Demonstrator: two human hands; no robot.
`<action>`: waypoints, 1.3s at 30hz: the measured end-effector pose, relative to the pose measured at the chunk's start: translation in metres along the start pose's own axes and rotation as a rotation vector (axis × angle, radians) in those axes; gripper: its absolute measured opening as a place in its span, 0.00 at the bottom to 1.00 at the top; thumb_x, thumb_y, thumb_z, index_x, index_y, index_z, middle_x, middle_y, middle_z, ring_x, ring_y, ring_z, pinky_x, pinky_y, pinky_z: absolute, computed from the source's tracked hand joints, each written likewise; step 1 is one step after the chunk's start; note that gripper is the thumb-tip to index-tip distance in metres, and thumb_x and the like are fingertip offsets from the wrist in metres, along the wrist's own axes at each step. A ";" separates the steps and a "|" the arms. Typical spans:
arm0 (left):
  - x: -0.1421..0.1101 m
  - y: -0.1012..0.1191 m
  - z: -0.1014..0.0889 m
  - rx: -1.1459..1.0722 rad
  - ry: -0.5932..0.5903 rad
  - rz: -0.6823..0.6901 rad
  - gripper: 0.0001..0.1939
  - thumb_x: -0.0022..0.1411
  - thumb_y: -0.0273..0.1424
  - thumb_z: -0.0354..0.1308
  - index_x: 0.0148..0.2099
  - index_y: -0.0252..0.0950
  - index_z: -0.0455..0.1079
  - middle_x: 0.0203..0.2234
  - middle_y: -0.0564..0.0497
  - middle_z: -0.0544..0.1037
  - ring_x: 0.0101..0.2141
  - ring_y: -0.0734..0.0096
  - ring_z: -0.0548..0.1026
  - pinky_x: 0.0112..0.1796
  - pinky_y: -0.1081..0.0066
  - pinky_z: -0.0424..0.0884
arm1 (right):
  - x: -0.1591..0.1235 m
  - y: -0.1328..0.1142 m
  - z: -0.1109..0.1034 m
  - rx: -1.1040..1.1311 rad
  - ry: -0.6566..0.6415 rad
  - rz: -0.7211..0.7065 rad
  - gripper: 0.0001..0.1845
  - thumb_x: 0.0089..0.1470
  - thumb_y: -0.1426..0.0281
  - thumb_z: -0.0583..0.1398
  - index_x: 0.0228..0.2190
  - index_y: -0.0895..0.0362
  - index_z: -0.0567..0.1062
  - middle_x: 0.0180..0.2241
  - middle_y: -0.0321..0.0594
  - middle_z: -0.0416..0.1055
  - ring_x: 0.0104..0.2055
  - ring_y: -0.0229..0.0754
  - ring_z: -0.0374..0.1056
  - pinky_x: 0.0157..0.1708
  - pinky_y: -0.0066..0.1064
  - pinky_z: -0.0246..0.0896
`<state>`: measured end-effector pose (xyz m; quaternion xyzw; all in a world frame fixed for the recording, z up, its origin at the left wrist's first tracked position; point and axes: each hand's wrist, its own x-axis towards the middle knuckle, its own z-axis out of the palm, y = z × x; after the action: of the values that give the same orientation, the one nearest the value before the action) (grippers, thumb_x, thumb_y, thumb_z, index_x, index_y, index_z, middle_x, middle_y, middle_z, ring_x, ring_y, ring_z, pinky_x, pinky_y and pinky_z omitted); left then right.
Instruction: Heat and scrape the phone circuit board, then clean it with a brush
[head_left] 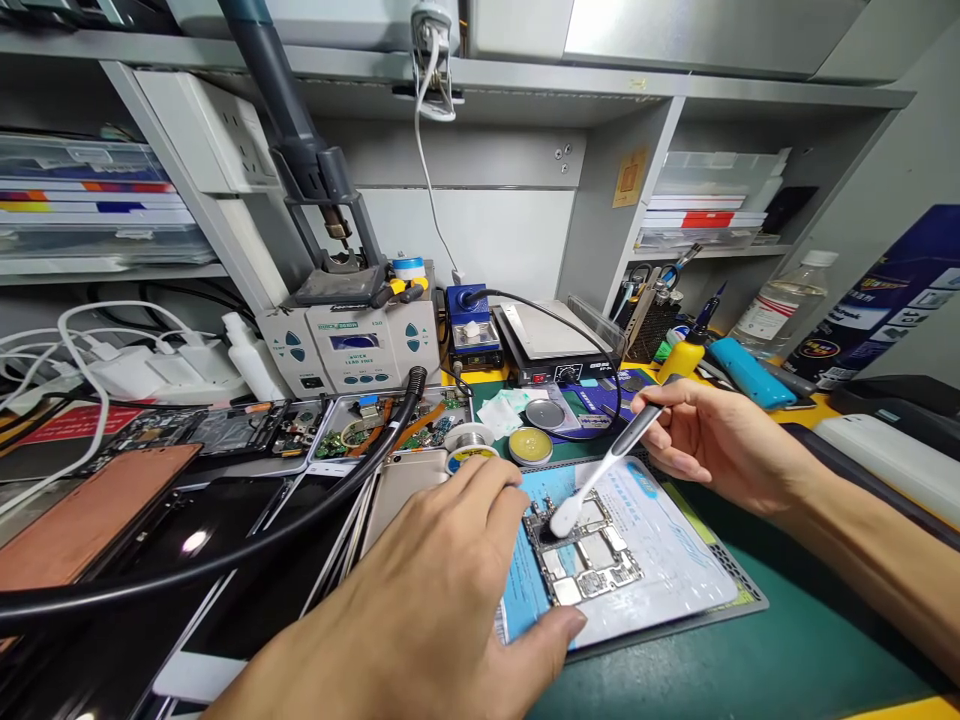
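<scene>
My right hand [694, 430] is closed around the grey handle of a toothbrush [630, 435]. The white brush head is against a phone circuit board [592, 560], near its upper left part. Under the board lies a shiny, light-coloured work mat [667, 590] with blue printing along its left side. My left hand [465, 560] spans the left edge of the mat, thumb stretched out by the board's lower corner and fingers bent near its upper left. The thumb and fingers are apart, and part of the fingertips is hidden.
A thick black hose [322, 535] crosses the left side over several phones. Behind my hands are an open flux tin [530, 446], a solder spool [469, 440] and a tray of parts [442, 425]. Further back stand a hot-air station [352, 345] and a heating plate [559, 340].
</scene>
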<state>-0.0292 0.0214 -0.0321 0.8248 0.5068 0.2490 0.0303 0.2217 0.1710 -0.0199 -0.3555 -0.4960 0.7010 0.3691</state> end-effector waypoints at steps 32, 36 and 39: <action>0.001 -0.001 -0.001 -0.006 -0.014 0.004 0.19 0.60 0.42 0.61 0.49 0.35 0.72 0.49 0.41 0.76 0.48 0.50 0.75 0.44 0.48 0.79 | 0.001 -0.003 -0.002 -0.044 0.029 -0.047 0.10 0.54 0.65 0.62 0.28 0.59 0.78 0.13 0.37 0.67 0.11 0.32 0.56 0.12 0.21 0.52; 0.000 -0.001 0.000 -0.006 -0.005 0.001 0.20 0.60 0.42 0.61 0.50 0.35 0.71 0.49 0.41 0.75 0.48 0.50 0.75 0.44 0.48 0.79 | 0.000 -0.003 -0.001 -0.050 0.024 -0.034 0.10 0.55 0.65 0.62 0.27 0.59 0.78 0.13 0.37 0.66 0.11 0.32 0.55 0.11 0.22 0.52; -0.001 -0.001 0.000 -0.007 0.003 0.012 0.20 0.60 0.42 0.61 0.50 0.35 0.71 0.48 0.42 0.75 0.48 0.50 0.75 0.43 0.48 0.79 | 0.001 -0.004 -0.002 -0.043 0.040 -0.031 0.10 0.54 0.66 0.62 0.26 0.59 0.77 0.13 0.36 0.66 0.10 0.32 0.55 0.11 0.21 0.51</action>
<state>-0.0308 0.0213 -0.0329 0.8272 0.5012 0.2520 0.0310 0.2240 0.1736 -0.0167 -0.3697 -0.5088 0.6771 0.3821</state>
